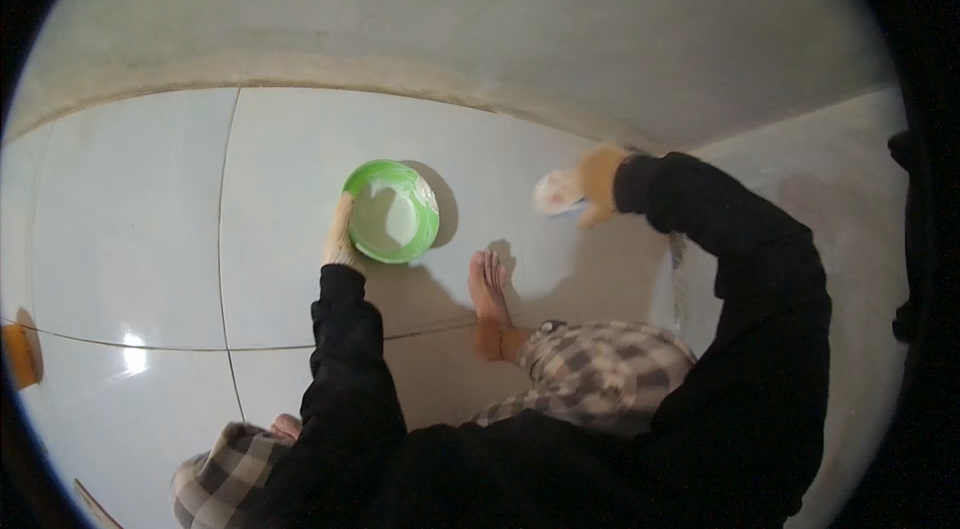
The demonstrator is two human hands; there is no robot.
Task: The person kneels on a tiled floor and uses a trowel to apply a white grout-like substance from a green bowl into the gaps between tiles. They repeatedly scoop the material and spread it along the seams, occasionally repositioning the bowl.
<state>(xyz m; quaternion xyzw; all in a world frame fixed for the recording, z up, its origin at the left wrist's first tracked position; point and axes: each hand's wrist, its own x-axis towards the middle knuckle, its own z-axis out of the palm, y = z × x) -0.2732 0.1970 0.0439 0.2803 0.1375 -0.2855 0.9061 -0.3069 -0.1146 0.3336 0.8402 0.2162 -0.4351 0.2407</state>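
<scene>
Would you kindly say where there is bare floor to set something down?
The white tiled floor is bare well left of the round green bowl, below the grey wall; a narrower patch lies between bowl and blurred white object. It is crowded where the left hand touches the bowl and the right hand meets that object.

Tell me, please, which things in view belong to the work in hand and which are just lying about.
In use:
bowl, left hand at its side
white contents
blurred whitish thing in right hand

Apparently lying about:
orange thing, left edge, partly cut off
</scene>
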